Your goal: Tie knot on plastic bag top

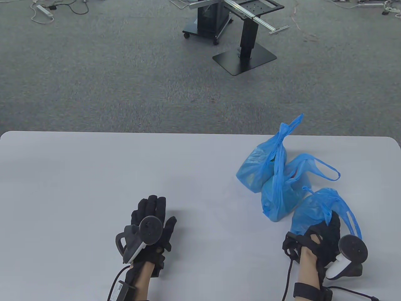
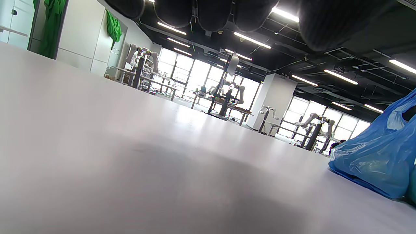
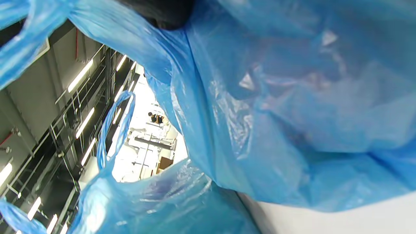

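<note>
The left hand (image 1: pixel 150 221) lies palm down on the white surface (image 1: pixel 78 188), near the near edge and left of centre. Its fingers (image 1: pixel 152 203) are stretched out flat and hold nothing, so this grip is released. The tracker (image 1: pixel 141 240) strapped to its back is dark with a pale handle. A small label sits on the unit at the left wrist, but its print is too small to read. In the left wrist view the fingertips (image 2: pixel 211 13) hang in at the top edge above bare surface, with blue plastic showing at the right edge.

Well apart to the right stand three blue plastic bags, touching one another in a row that runs from far to near. The far bag (image 1: pixel 261 163) has its top gathered into a twisted point that stands up. The middle bag (image 1: pixel 282 194) leans against it, with one loose handle loop (image 1: pixel 325 171) trailing to the right. No brand or writing shows on any of them.

The near bag (image 1: pixel 313 208) is nearest the person, at the right of the surface. The right hand (image 1: pixel 325 235) is pressed against its near side, with fingers curled into the plastic, so it appears to grip the bag; its handles (image 1: pixel 352 216) droop down the right side beside the right tracker (image 1: pixel 347 255). The right wrist view is filled with blue film, with a dark fingertip (image 3: pixel 162 13) at the top edge touching it.
</note>
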